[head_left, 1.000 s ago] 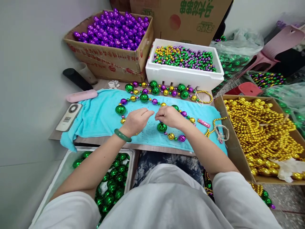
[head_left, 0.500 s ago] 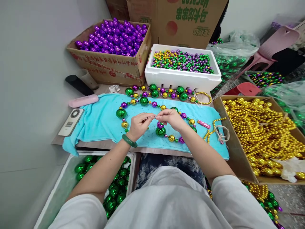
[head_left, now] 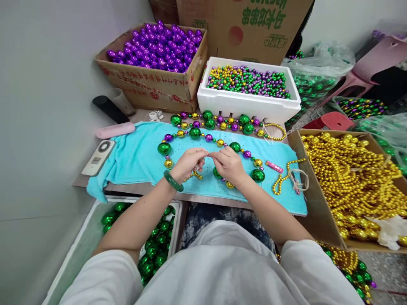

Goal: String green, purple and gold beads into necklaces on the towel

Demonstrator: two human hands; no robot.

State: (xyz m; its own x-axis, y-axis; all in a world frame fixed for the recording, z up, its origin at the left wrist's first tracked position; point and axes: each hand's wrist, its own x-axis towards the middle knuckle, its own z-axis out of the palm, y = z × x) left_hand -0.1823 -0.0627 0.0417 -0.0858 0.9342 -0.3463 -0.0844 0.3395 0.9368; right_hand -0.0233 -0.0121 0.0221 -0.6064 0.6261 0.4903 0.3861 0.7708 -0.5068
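Note:
My left hand, a green bangle on its wrist, pinches with its fingertips almost touching those of my right hand. Between them is the thin end of a string, barely visible now. Around both hands, a strand of big green, gold and purple beads curves over the turquoise towel. Part of that strand is hidden under my right hand. Short gold beads lie beside my left fingers. Behind, a second multicoloured bead strand lies along the towel's far edge.
A carton of purple beads and a white foam box stand at the back. On the right is a carton of gold bead strands; lower left, a foam box of green beads. A pink packet lies on the towel.
The camera view has shifted slightly. My right hand has turned and its fingers have curled in. It now covers the purple and green beads that showed below it.

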